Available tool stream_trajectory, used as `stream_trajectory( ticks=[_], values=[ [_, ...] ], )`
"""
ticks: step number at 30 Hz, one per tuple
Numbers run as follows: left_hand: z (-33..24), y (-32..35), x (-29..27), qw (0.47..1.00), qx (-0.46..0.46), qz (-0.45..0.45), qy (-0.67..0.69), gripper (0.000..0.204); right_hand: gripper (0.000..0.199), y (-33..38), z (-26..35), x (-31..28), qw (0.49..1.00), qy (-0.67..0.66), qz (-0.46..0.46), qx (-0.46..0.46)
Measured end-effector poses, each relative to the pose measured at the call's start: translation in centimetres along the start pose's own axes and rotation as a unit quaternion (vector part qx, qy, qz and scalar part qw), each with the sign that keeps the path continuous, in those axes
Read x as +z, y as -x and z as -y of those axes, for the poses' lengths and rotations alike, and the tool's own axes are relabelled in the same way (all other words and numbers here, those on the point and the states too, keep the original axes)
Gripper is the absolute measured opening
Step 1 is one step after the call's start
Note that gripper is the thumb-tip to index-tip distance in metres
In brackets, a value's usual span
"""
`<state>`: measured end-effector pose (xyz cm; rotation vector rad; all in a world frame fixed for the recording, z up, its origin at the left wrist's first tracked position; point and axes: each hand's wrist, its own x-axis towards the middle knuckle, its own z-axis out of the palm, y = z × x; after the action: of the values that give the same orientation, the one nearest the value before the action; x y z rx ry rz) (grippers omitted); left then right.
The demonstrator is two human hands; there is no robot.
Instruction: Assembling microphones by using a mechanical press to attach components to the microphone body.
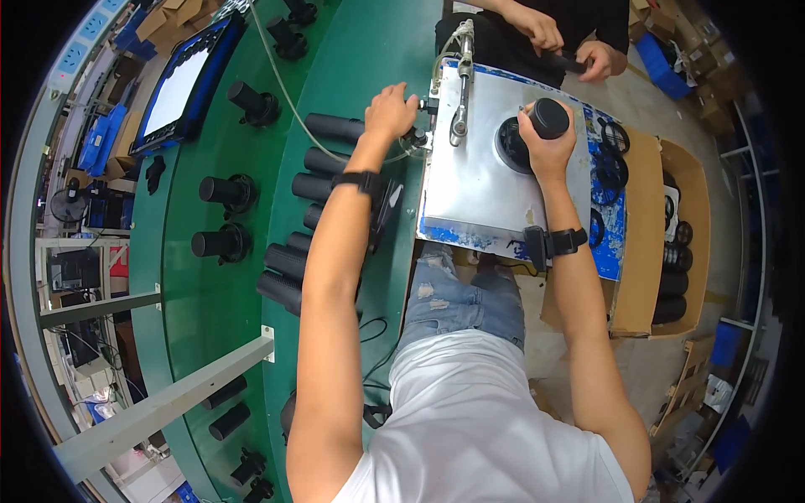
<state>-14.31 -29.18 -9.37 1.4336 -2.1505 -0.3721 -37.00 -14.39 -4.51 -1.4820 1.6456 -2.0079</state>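
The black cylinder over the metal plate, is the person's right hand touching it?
Touching. The head view shows the right hand wrapped around the black cylinder, fingers closed on its side, above the round fixture on the metal plate.

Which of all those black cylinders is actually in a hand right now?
The black cylinder gripped by the right hand over the metal plate. The other cylinders lie untouched on the green table.

Green conveyor table (pixel 352 50) runs from my seven to twelve o'clock. Cardboard box (pixel 641 243) at three. Grey floor (pixel 662 369), cluttered shelving (pixel 84 277) at nine.
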Motion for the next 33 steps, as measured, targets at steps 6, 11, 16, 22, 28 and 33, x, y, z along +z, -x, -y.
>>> stream_trajectory(
  ticks=[6, 11, 16, 22, 28, 33],
  values=[
    [-0.8, -1.9, 0.5, 0.975, -0.097, 0.196, -0.035, 0.051, 0.032, -0.2, -0.4, -1.0, 0.999, 0.022, -0.001, -0.023],
    [0.4, -0.3, -1.3, 0.976, -0.069, 0.203, 0.045, 0.054, 0.032, -0.5, 1.2, -0.8, 0.999, 0.026, 0.02, -0.008],
    [0.0, 2.4, -8.7, 0.979, 0.046, -0.073, 0.186, 0.045, 0.033, -0.1, 2.5, -0.2, 0.999, 0.029, 0.023, -0.007],
    [-6.7, 7.7, -23.6, 0.934, 0.177, -0.167, 0.26, 0.024, 0.023, -9.6, 11.5, -5.5, 0.941, 0.184, -0.282, 0.035],
    [-10.4, 12.1, -26.8, 0.926, 0.275, -0.194, 0.173, 0.061, 0.051, -7.2, 24.0, 2.1, 0.939, -0.203, 0.257, -0.108],
    [-10.7, 16.8, -23.7, 0.955, 0.116, -0.071, 0.263, 0.071, 0.058, 3.4, 23.2, 7.5, 0.891, -0.226, 0.394, -0.031]
  ],
)
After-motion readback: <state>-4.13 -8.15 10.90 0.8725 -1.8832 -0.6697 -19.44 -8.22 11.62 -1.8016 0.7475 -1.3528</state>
